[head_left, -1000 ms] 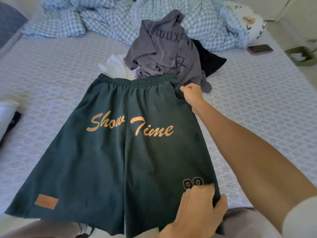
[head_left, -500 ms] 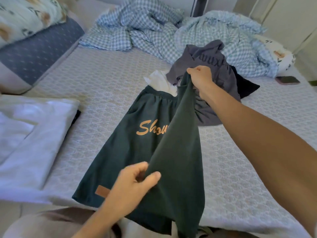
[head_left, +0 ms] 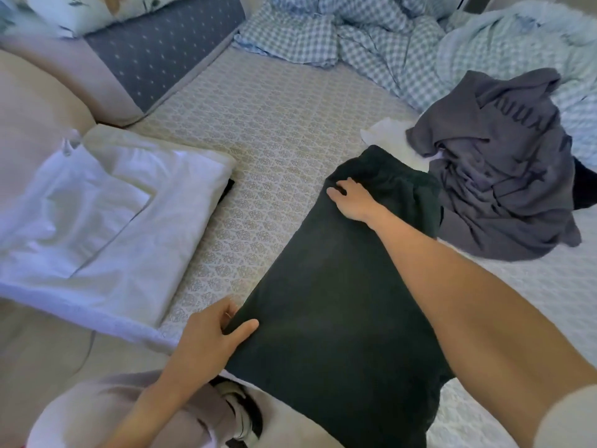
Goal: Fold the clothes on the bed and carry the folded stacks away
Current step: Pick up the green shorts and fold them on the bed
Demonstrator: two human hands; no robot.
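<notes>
Right hand [head_left: 353, 202] lies flat, fingers spread, on the waistband end of the dark green cotton shorts [head_left: 339, 305]; left hand [head_left: 213, 331] pinches the near left hem corner, thumb on top. Change since half a second ago: right leg, then lifted mid-air, now lies over the left; lettering hidden. Shorts folded in half lengthwise, flat on the patterned grey-white bed sheet [head_left: 258, 156]. Judgement: one fold done, crosswise fold pending. Crumpled grey printed shirt [head_left: 504, 176] unfolded, just beyond the waistband. Folded white garment [head_left: 106, 202] at left. Checked blue duvet [head_left: 349, 37] bunched at the far edge.
</notes>
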